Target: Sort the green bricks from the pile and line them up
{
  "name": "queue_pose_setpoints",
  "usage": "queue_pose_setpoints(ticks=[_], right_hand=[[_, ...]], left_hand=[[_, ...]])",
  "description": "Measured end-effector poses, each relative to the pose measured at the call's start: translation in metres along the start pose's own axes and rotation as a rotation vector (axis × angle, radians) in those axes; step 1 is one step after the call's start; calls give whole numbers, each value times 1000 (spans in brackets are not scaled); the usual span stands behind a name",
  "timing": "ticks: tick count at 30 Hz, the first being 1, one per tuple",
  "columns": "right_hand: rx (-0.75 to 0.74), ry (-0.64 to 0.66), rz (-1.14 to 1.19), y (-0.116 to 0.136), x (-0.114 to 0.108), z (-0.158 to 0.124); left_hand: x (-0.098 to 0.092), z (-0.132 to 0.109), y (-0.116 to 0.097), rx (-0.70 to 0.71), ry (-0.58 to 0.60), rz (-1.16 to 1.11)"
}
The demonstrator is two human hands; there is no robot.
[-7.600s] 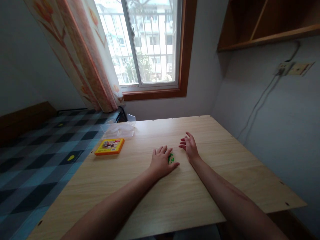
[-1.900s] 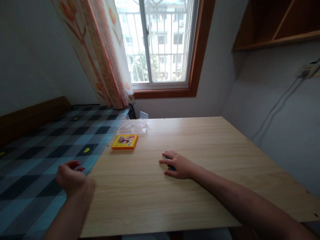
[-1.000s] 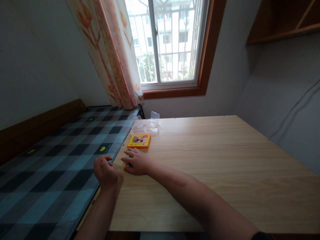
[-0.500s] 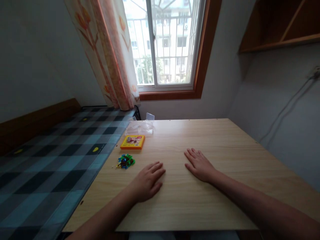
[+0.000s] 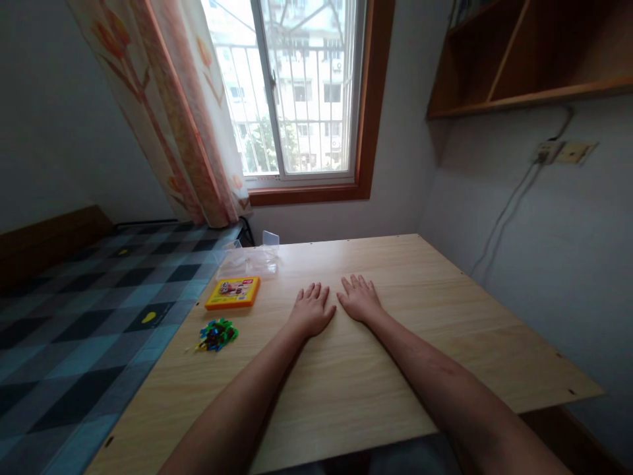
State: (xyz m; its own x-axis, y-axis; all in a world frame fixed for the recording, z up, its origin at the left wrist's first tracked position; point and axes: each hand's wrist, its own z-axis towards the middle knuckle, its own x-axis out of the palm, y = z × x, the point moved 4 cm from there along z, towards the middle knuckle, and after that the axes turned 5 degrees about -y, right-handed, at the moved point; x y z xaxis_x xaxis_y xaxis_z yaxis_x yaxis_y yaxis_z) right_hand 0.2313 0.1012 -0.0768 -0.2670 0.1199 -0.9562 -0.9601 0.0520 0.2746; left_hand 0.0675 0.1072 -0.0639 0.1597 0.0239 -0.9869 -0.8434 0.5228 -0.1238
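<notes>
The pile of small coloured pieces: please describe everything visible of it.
The pile is a loose heap of green, blue, dark and yellow pieces, seemingly plastic; single shapes are too small to tell. It lies on the wooden table, near its left edge, in front of the yellow box. Neither left hand nor right hand touches it.

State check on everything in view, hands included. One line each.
Left hand: palm down on table, fingers spread
Right hand: palm down, fingers spread
Coloured pieces: loose heap
Yellow box: flat, printed side up
Clear plastic packaging: one flap upright
Curtain: gathered left of window
Cable: plugged in
</notes>
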Motion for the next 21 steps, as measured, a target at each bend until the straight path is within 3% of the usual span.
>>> queue_pose_setpoints(ticks=[4, 13, 21], right_hand=[[-26, -23, 28, -1, 3, 2], [-36, -15, 30, -4, 4, 3], [-59, -23, 94, -5, -2, 1]], left_hand=[[2, 8, 1, -21, -21, -8], [1, 1, -4, -88, -34, 9], [-6, -43, -8, -22, -19, -4]])
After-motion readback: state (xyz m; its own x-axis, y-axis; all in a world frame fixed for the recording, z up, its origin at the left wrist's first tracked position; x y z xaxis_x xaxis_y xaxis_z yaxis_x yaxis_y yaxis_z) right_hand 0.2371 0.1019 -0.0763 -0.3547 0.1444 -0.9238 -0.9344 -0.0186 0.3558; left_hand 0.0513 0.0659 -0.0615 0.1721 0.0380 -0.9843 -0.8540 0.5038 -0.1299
